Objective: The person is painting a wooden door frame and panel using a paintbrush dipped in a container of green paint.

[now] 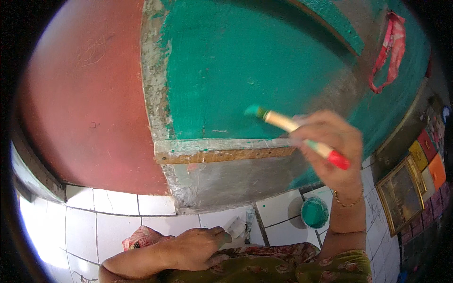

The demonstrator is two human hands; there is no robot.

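Note:
My right hand is closed round the pale wooden handle of a paintbrush with a red end. Green paint covers its bristles, which point left in front of a green painted wall panel; whether they touch it I cannot tell. My left hand rests low near my lap, its fingers curled together and green paint on the fingertips. Nothing shows in it. A small tub of green paint stands on the white floor tiles beside my right forearm. Motion blurs the brush and my right hand slightly.
A ledge with a wooden strip juts below the green panel, above a bare grey patch. Left stands a reddish wall. A pink cloth strap hangs upper right. A framed picture leans at the right.

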